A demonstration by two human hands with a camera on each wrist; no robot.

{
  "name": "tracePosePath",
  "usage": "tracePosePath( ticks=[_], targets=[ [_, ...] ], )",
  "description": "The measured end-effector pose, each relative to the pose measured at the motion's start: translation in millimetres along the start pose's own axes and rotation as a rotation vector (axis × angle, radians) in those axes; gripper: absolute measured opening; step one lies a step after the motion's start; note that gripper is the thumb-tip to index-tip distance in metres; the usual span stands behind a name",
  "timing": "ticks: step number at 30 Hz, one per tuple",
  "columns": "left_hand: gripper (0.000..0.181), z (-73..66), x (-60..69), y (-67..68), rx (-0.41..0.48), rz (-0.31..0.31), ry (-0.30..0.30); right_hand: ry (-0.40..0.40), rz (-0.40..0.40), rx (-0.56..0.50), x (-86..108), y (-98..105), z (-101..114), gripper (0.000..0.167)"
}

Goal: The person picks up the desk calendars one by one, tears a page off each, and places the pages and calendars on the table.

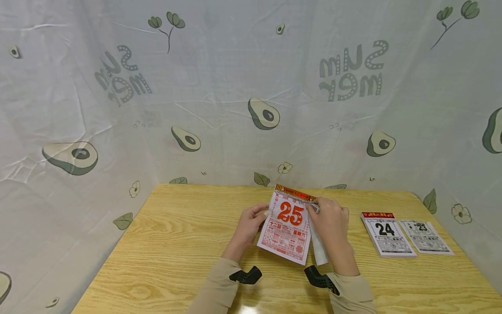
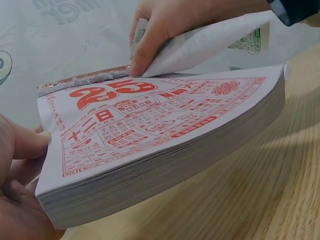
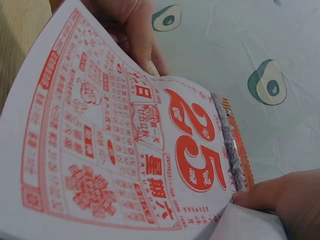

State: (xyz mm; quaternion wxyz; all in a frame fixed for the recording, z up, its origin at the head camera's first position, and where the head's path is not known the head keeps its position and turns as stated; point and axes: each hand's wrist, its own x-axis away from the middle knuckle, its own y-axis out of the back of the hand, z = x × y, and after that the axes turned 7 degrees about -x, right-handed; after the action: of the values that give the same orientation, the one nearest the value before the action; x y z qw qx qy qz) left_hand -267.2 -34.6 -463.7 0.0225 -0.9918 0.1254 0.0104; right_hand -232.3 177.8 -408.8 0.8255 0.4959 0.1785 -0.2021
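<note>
A thick tear-off calendar (image 1: 284, 235) is held tilted above the table, its top page showing a red 25. My left hand (image 1: 249, 224) grips it by the left edge, the thumb on the front in the left wrist view. Near the top right corner my right hand (image 1: 332, 220) pinches a folded-back sheet (image 1: 319, 248), which hangs down along the calendar's right side. In the left wrist view that sheet (image 2: 200, 47) bends away from the pad. A ragged paper edge (image 3: 231, 145) runs under the red and gold header. Whether a corner of the sheet is still attached, I cannot tell.
To the right on the wooden table (image 1: 188, 244) lies a second calendar pad (image 1: 388, 235) showing a black 24. Beside it is a loose sheet marked 23 (image 1: 427, 237). A printed curtain (image 1: 235, 144) hangs behind the table.
</note>
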Motion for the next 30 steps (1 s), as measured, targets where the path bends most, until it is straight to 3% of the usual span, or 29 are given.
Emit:
tracePosePath(
  ticks=[6,12,18,30],
  targets=[
    [0.036,0.9,1.4,-2.4,-0.026,-0.014,-0.016,-0.011,-0.005,-0.025,-1.2,0.1,-0.7,0.019],
    [0.036,0.3,1.7,-4.3,0.003,-0.028,0.014,0.015,-0.039,-0.054,-1.2,-1.7,-1.6,0.016],
    [0.035,-0.3,1.4,-6.5,0.030,-0.028,0.034,0.044,-0.103,-0.157,-1.0,-2.6,-1.9,0.011],
    [0.037,-1.3,3.5,-8.6,0.058,0.012,0.034,-0.070,-0.041,-0.358,-2.2,1.8,-2.9,0.014]
  ],
)
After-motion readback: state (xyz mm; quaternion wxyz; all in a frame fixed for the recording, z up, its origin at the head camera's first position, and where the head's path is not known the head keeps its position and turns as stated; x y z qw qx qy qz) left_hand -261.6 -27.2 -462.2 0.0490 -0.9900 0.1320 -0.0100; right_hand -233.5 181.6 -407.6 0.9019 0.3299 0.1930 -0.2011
